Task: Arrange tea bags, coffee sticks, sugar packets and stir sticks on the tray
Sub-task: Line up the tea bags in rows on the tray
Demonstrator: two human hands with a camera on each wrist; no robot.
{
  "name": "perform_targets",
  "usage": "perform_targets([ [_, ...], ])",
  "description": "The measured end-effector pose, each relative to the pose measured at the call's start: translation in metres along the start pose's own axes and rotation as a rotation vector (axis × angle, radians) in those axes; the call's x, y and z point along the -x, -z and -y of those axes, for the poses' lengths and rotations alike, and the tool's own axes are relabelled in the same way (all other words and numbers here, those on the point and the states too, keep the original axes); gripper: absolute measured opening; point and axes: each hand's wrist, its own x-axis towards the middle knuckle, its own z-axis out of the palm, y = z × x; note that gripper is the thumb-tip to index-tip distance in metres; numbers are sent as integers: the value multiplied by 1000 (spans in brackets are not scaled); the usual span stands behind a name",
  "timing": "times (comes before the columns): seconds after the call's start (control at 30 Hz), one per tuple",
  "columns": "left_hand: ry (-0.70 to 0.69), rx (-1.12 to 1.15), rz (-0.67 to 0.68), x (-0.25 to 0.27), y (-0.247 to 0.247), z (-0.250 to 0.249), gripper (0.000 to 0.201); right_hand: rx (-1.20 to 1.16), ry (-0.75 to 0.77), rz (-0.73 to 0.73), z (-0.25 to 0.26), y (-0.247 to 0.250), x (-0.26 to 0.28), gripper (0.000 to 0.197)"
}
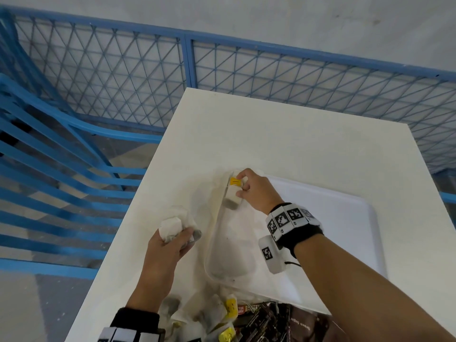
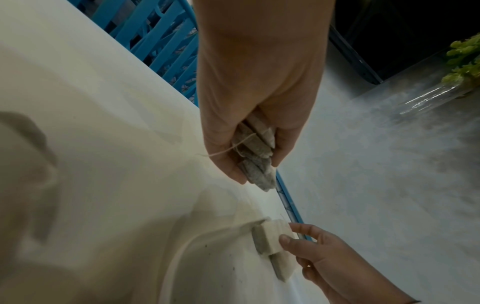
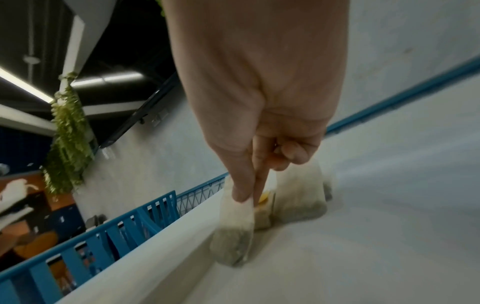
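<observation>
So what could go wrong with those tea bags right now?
The right hand is standing tea bags upright at the tray's far corner; they look floppy and could topple when let go. The left hand grips a bunch of tea bags with a loose string that might snag.

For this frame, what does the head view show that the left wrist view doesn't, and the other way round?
Only the head view shows the heap of loose tea bags with yellow tags and dark brown sachets at the white table's near edge, and the marker-covered wristband.

Only the left wrist view shows the clear glass vase of green leaves and the string trailing from the left hand's bundle.

Both show the left hand gripping a bundle of tea bags, and the right hand setting tea bags at the white plastic tray's far left corner.
</observation>
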Motion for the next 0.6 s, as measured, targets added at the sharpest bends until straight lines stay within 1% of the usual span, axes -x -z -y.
perform_targets([
  [0.1, -2, 23, 6, 0, 0, 0, 18, 117, 17, 48, 6, 3, -6, 37],
  [0.17, -7, 35, 7, 0, 0, 0, 19, 159, 29, 58, 10, 3, -8, 37],
  [0.3, -5, 21, 2, -2, -2, 0, 22, 173, 30, 39, 10, -1, -8, 36],
  [0.37, 2, 15, 8, -3, -2, 0, 17, 183, 73, -20, 6, -4, -6, 39],
  [0.4, 5, 13, 11, -3, -2, -1, 16, 201, 120, -83, 4, -6, -3, 38],
  [0.47, 4, 12, 6, -4, -2, -2, 17, 223, 226, -236, 0, -11, 6, 31],
  [0.5, 1, 14, 4, -4, -2, -2, 18, 233, 270, -287, -2, -15, 11, 24],
  [0.57, -2, 18, 1, -4, -4, -4, 17, 298, 329, -310, -8, -26, 21, 9],
  [0.6, -3, 20, 0, -3, -5, -5, 16, 339, 350, -308, -12, -32, 25, 6],
])
